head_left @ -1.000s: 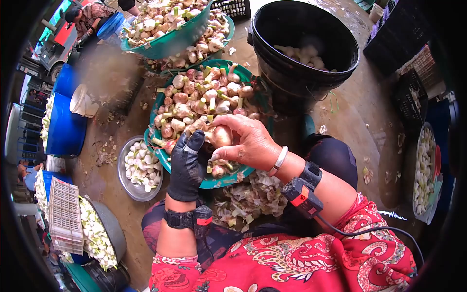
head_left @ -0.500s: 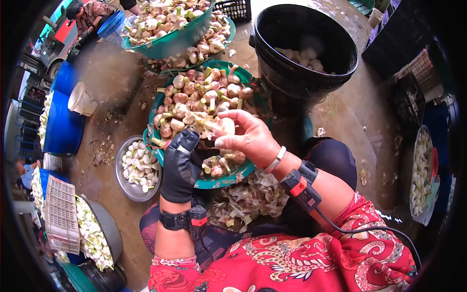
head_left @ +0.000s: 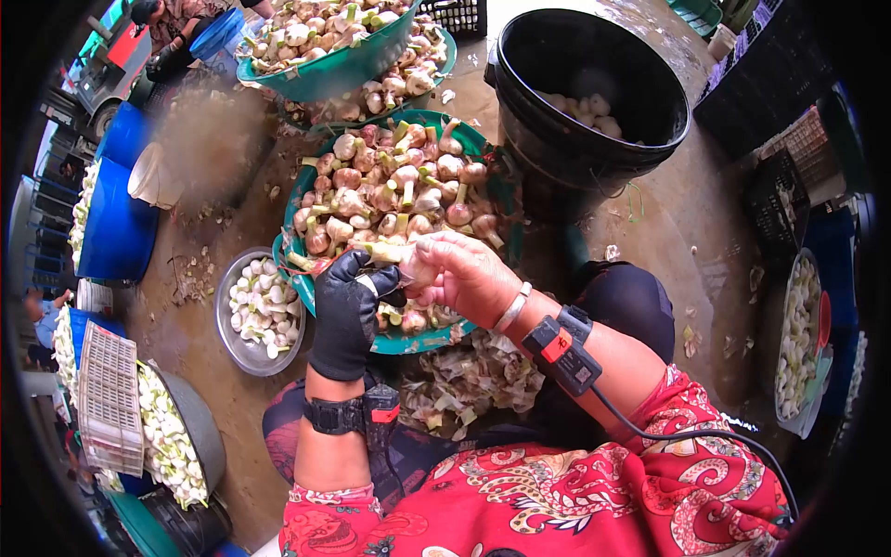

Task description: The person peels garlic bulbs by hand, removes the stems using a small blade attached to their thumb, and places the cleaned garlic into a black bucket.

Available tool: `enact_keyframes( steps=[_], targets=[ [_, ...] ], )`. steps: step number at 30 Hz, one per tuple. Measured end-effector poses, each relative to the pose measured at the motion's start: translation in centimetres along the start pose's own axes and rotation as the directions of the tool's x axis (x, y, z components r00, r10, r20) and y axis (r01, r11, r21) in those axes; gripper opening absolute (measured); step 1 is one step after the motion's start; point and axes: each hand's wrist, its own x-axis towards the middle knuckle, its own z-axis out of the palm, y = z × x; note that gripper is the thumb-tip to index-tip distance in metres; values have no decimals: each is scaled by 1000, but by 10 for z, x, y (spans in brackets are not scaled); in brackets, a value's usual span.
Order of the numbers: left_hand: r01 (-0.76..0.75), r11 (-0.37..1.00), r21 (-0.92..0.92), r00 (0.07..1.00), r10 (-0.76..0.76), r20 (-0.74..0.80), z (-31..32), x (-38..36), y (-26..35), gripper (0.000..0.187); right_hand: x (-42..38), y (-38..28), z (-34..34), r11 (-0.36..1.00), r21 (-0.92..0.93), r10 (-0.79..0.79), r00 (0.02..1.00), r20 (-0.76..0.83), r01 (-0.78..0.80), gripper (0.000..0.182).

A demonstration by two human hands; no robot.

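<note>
My left hand (head_left: 343, 320), in a black glove with a pale patch near the thumb, is closed against the stem side of a garlic bulb (head_left: 419, 271). The bare fingers of my right hand (head_left: 475, 277) grip the bulb's other side and partly cover it. Both hands are over the near part of a green basin (head_left: 408, 345) heaped with unpeeled garlic (head_left: 371, 200) that still has stem stubs. To the left of the glove, a metal bowl (head_left: 225, 325) contains peeled white garlic (head_left: 264, 306). Loose husks (head_left: 473, 385) are piled beneath the basin's near edge.
A black bucket (head_left: 520, 121) with some white bulbs inside stands at the upper right. Behind the basin is another heaped green basin (head_left: 325, 82). Blue tubs (head_left: 121, 227) and a pale crate (head_left: 111, 399) line the left. Another person (head_left: 176, 23) is at the upper left.
The garlic bulb has turned and moved slightly down and left, nearer the glove. My right fingers have closed further around it, and the gloved thumb has come against it.
</note>
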Motion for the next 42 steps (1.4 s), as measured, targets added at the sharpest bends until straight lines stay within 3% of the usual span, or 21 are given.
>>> enact_keyframes(
  steps=[3, 4, 6, 7, 9, 10, 11, 12, 13, 15, 17, 18, 19, 21, 23, 27, 31, 33, 36, 40, 42],
  targets=[
    [-50, 993, 108, 999, 50, 6, -7, 1, -11, 16, 2, 1, 2, 996, 48, 78, 996, -30, -77, 30],
    [-50, 993, 108, 999, 50, 6, -7, 1, -12, 16, -1, -2, 9, 980, -197, 17, 995, -103, -37, 31],
    [-448, 724, 524, 894, 367, 258, -7, 2, -12, 15, -5, -3, 13, 785, -619, -92, 985, -148, -19, 34],
    [-445, 728, 521, 895, 360, 262, -6, 0, -11, 15, -8, -6, 12, 788, -615, -90, 984, -155, -25, 34],
    [-85, 985, 148, 992, 70, 104, -4, -4, -7, 17, -12, -16, 10, 920, -391, -2, 999, -49, -18, 34],
    [-291, 871, 396, 951, 216, 223, -12, -3, -7, 15, -9, -11, 2, 976, -217, 5, 1000, 23, 0, 32],
    [-294, 870, 396, 950, 218, 225, -16, -2, -4, 15, -9, -14, 0, 999, -38, 16, 998, 54, -14, 30],
    [-94, 994, 54, 996, 94, 5, -18, -2, 0, 14, -13, -23, 0, 999, 37, 14, 984, 176, -20, 31],
    [53, 942, -333, 983, -108, -150, -20, -1, 2, 14, -17, -33, 3, 993, 110, 3, 956, 295, -36, 31],
    [3, 943, -333, 990, -50, -131, -20, -1, 2, 15, -21, -36, 4, 993, 112, 16, 971, 240, -44, 29],
    [76, 978, 197, 986, -103, 130, -9, -4, 9, 15, -20, -33, 0, 997, 72, -48, 981, 190, 35, 28],
    [75, 971, 225, 979, -114, 167, -4, -5, -2, 16, -22, -36, 0, 998, 33, -50, 977, 208, 44, 32],
    [-80, 888, 452, 970, -35, 241, -3, -5, -6, 15, -22, -36, -3, 999, 32, -50, 977, 207, 45, 32],
    [-115, 887, 447, 979, 26, 200, -9, -1, -13, 15, -23, -34, -8, 997, -53, -63, 997, -35, 62, 37],
    [22, 998, 59, 999, -19, -37, 17, -5, 16, 28, -25, -32, -8, 995, -64, -81, 995, -63, 77, 35],
    [-109, 993, 55, 994, 109, -12, 28, -2, 28, 36, -22, -24, -3, 977, -174, -126, 992, -4, 124, 30],
    [-247, 895, 372, 968, 214, 129, 14, 5, 18, 23, -25, -26, -2, 936, -305, -178, 984, 30, 178, 36],
    [-188, 951, 245, 982, 179, 59, 19, 2, 19, 16, -26, -31, -2, 942, -315, -114, 993, 22, 115, 39],
    [-428, 699, 572, 902, 367, 227, 11, 0, 20, 12, -27, -33, -2, 935, -339, -97, 994, 47, 108, 42],
    [-60, 992, 115, 998, 62, -14, 8, -6, 8, 14, -29, -35, -2, 944, -276, -133, 975, 178, 179, 44],
    [-214, 962, 172, 973, 225, -49, 5, -2, 0, 15, -29, -36, -6, 948, -268, -112, 967, 228, 173, 45]
  ],
)
